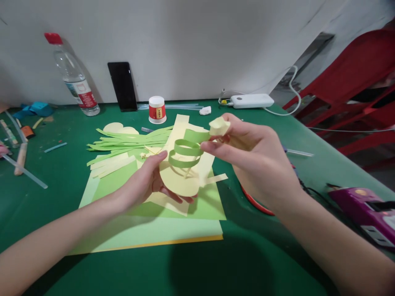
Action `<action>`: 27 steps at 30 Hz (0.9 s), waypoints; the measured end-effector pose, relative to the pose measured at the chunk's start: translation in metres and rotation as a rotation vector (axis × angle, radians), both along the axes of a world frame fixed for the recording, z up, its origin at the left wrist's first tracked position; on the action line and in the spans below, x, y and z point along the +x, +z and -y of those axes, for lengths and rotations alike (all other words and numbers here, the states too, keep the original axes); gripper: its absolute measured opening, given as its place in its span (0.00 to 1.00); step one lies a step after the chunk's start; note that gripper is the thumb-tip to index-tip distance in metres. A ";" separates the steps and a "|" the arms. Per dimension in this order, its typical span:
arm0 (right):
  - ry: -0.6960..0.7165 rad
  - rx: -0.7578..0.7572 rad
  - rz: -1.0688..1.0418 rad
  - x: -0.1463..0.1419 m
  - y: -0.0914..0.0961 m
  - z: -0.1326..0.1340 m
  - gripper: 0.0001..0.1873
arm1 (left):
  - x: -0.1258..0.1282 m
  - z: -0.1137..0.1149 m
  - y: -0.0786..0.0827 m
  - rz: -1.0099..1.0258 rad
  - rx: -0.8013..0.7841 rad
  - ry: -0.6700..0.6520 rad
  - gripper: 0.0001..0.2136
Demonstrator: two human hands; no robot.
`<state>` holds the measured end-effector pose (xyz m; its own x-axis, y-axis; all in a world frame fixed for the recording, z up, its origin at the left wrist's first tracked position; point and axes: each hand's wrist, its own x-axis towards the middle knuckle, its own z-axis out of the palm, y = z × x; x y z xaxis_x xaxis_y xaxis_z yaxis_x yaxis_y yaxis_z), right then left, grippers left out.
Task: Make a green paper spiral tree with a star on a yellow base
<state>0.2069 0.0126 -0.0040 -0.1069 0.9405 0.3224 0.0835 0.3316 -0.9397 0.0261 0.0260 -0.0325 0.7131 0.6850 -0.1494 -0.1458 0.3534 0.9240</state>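
My left hand (154, 174) is closed on the edge of a pale yellow paper disc (179, 183), thumb on top and fingers underneath. Above the disc a green paper strip (187, 161) winds in loose coils. Between thumb and forefinger, my right hand (247, 144) pinches a small folded pale yellow paper piece (218, 126) at the upper end of the coil. A thin yellow stalk shows inside the coil, and I cannot tell how it joins the disc. Below lie stacked green paper sheets (148, 230), partly hidden by my left hand and the disc.
Green paper strips (132, 140) and pale yellow strips (112, 165) lie on the left of the sheets. A bottle (77, 82), a phone (122, 86) and a small white-and-red tub (157, 110) stand by the wall. A white power bank-like device (251, 100) and a purple socket block (364, 209) are on the right.
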 end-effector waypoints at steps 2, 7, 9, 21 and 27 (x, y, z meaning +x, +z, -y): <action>0.010 -0.009 0.001 0.000 0.000 0.000 0.05 | 0.000 0.002 0.000 0.018 -0.022 0.011 0.19; 0.011 0.013 0.027 -0.001 0.001 0.001 0.07 | -0.001 0.002 -0.001 0.005 -0.077 0.044 0.17; -0.005 0.034 0.042 0.000 0.000 0.000 0.07 | -0.001 0.001 -0.001 0.004 -0.080 0.054 0.18; -0.069 -0.243 -0.340 0.024 0.010 -0.026 0.04 | -0.007 0.003 -0.009 -0.502 1.212 0.246 0.14; 0.039 -0.455 -0.445 0.024 0.006 -0.033 0.04 | -0.005 0.006 -0.001 -0.307 0.766 0.367 0.12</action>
<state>0.2307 0.0451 0.0017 -0.0917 0.9920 -0.0866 -0.3512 -0.1136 -0.9294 0.0212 0.0201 -0.0333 0.4344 0.8516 0.2933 0.1638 -0.3949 0.9040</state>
